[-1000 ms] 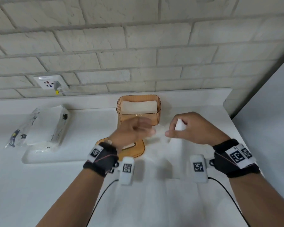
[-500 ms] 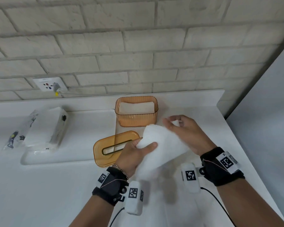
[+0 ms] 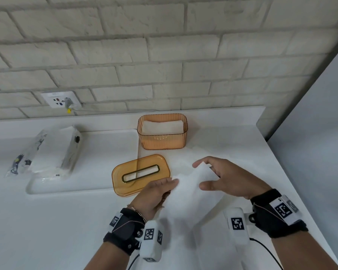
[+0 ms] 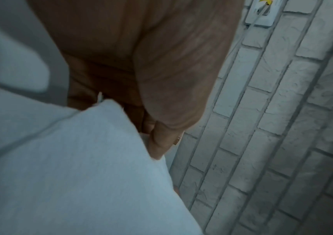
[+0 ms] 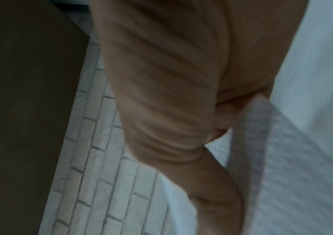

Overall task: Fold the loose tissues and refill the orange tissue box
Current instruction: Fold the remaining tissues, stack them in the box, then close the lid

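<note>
A white tissue [image 3: 191, 193], soft and creased, hangs above the desk [image 3: 66, 221] at 6 o'clock from the orange tissue box [image 3: 162, 134]. The left hand [image 3: 154, 193] and right hand [image 3: 225, 181] each keep a pinching grip on it. No writing is readable.

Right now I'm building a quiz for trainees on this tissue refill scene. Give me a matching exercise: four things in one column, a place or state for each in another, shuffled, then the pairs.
Things:
1. orange tissue box
2. orange lid
3. loose tissue
4. plastic tissue pack

Place or state:
A. flat on the counter, slot facing up
B. held between both hands
C. on the far left, near the wall socket
D. open, by the wall, white tissues inside

Pairs: 1-D, 2-A, 3-B, 4-C
</note>
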`<state>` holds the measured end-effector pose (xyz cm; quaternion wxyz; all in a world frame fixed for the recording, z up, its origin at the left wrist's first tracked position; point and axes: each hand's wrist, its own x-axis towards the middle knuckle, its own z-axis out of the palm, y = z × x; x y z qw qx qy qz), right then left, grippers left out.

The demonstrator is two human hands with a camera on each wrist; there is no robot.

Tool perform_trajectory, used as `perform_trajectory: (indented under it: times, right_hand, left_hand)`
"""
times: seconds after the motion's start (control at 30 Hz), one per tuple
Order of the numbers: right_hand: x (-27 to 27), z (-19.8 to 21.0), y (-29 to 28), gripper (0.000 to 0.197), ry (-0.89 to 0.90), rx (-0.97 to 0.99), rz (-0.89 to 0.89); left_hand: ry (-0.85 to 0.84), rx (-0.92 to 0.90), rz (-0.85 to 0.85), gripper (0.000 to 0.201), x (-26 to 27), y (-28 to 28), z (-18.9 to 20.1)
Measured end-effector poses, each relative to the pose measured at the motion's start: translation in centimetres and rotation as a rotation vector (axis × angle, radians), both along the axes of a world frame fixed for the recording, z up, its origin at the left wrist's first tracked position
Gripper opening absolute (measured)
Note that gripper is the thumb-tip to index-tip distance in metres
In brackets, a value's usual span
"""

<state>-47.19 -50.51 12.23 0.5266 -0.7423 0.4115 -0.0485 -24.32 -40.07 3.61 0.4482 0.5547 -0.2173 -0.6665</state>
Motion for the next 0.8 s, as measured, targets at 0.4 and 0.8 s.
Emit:
perform_trajectory:
  times: [0.4, 0.8]
  right_hand:
    - [-0.6, 2.9, 1.2, 0.018, -0.12, -0.141, 0.065]
    - [-3.1, 5.0, 1.4, 0.018, -0.06, -0.196, -0.053]
  left_hand:
    - [0.145, -0.106, -0.138, 0.099, -0.3, 1.0, 0.1]
    - [0.083, -0.096, 0.141, 0.059, 0.3, 0.6, 0.9]
